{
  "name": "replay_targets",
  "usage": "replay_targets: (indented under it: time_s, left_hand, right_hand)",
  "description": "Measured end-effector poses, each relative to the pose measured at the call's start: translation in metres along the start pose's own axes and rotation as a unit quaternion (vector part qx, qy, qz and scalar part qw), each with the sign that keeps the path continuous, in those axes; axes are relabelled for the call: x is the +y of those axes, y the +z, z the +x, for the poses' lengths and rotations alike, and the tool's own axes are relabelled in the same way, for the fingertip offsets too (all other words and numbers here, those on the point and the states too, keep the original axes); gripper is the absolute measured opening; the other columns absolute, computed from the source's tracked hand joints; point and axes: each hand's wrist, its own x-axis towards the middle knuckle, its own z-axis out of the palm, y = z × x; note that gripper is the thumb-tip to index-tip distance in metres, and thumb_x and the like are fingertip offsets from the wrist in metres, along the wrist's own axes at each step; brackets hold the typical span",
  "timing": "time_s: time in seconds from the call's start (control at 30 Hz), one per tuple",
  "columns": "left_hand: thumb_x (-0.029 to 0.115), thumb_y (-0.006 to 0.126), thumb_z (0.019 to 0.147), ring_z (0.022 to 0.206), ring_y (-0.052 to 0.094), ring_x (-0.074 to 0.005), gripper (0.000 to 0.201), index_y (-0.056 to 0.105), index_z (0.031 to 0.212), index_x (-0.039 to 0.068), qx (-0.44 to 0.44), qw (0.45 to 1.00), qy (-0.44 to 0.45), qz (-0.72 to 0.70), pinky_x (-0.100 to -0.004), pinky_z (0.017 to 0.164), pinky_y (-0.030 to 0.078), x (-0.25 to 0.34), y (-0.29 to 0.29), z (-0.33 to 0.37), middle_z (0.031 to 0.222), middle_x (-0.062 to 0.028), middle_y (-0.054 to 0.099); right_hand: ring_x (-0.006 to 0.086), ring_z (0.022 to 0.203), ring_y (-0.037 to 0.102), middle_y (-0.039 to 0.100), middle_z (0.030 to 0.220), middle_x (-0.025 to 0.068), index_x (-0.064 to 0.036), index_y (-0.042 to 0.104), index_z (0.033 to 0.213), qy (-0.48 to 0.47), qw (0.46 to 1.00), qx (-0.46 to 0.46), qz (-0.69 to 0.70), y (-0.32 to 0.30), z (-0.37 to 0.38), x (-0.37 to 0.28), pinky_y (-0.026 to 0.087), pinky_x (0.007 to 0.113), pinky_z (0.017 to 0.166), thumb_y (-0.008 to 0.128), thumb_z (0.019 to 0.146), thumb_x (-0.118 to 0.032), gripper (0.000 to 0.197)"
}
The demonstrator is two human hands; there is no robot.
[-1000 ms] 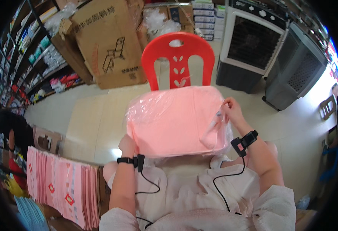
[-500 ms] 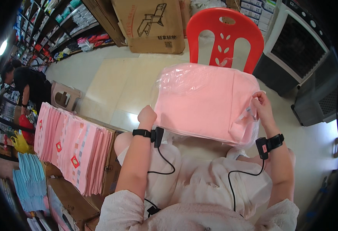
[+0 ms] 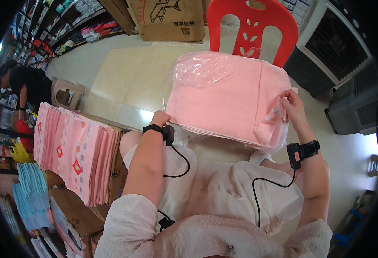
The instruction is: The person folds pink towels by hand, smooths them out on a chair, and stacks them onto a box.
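A folded stack of pink towels [image 3: 217, 103] lies in front of me at the seat of a red chair, with clear plastic wrap [image 3: 202, 71] over its far left part. My left hand [image 3: 160, 117] is closed at the stack's near left corner, its fingertips on the towel edge. At the right side, my right hand [image 3: 293, 106] pinches the turned-up edge of the top towel. A pale patterned strip [image 3: 273, 114] shows on that fold beside my fingers. Both wrists wear black straps with small cabled boxes.
The red chair's back [image 3: 251, 32] rises behind the stack. Left of my knee stands a row of pink patterned towels [image 3: 75, 155] by a cardboard box, with blue towels [image 3: 30, 193] beyond. A grey air cooler [image 3: 326, 51] stands far right. Another person [image 3: 27, 84] bends at the left shelves.
My left hand has moved in to the near left corner of the stack. My right hand stays at the towel's right edge. The whole view has shifted slightly.
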Motion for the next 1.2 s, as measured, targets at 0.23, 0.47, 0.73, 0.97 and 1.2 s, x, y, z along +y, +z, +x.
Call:
replay_targets:
  time_s: [0.23, 0.47, 0.73, 0.97, 1.2]
  left_hand:
    - [0.009, 0.062, 0.063, 0.05, 0.061, -0.0243, 0.02, 0.061, 0.071, -0.009, 0.069, 0.997, 0.015, 0.008, -0.0328, 0.047, 0.048, -0.001, 0.002, 0.002, 0.061, -0.0172, 0.061]
    - [0.02, 0.062, 0.059, 0.05, 0.058, -0.0251, 0.026, 0.057, 0.065, -0.004, 0.227, 0.961, 0.152, 0.05, -0.0334, 0.048, 0.045, -0.011, -0.004, 0.01, 0.058, -0.017, 0.057]
    - [0.013, 0.055, 0.081, 0.065, 0.052, -0.0082, 0.014, 0.055, 0.088, 0.001, -0.196, 0.844, 0.407, -0.289, -0.0224, 0.055, 0.044, 0.115, 0.005, -0.149, 0.075, -0.0022, 0.055]
    - [0.016, 0.055, 0.084, 0.079, 0.05, -0.0065, 0.018, 0.052, 0.096, 0.004, -0.327, 0.819, 0.302, -0.361, -0.0207, 0.068, 0.043, 0.152, 0.047, -0.151, 0.088, 0.0003, 0.053]
    - [0.016, 0.048, 0.089, 0.09, 0.055, -0.0134, 0.022, 0.048, 0.105, 0.001, -0.339, 0.726, 0.25, -0.544, -0.0278, 0.08, 0.046, 0.161, 0.052, -0.148, 0.099, -0.0055, 0.055]
  right_hand:
    - [0.0049, 0.04, 0.04, 0.05, 0.068, -0.0001, -0.0033, 0.052, 0.088, -0.002, 1.0, -0.014, 0.006, 0.001, -0.003, 0.005, 0.03, 0.019, 0.034, 0.052, 0.079, -0.008, 0.01]
    - [0.0051, 0.056, 0.046, 0.052, 0.072, 0.0006, -0.0033, 0.053, 0.088, 0.015, 0.999, -0.032, -0.01, 0.014, 0.002, -0.001, 0.037, 0.02, 0.047, 0.052, 0.078, -0.008, 0.012]
    - [0.0111, 0.074, 0.053, 0.057, 0.08, 0.0042, -0.0028, 0.057, 0.09, -0.014, 0.994, -0.065, -0.091, 0.038, 0.012, 0.008, 0.044, 0.025, 0.066, 0.052, 0.073, -0.008, 0.019]
    - [0.0072, 0.07, 0.051, 0.057, 0.088, 0.0012, -0.001, 0.056, 0.105, 0.148, 0.958, -0.194, 0.153, 0.085, -0.004, -0.042, 0.043, 0.022, 0.063, 0.051, 0.075, -0.007, 0.031]
    - [0.0128, 0.103, 0.05, 0.05, 0.116, 0.0063, -0.0002, 0.048, 0.118, 0.055, 0.949, -0.222, 0.216, 0.073, 0.002, -0.044, 0.04, 0.023, 0.085, 0.042, 0.063, 0.006, 0.056]
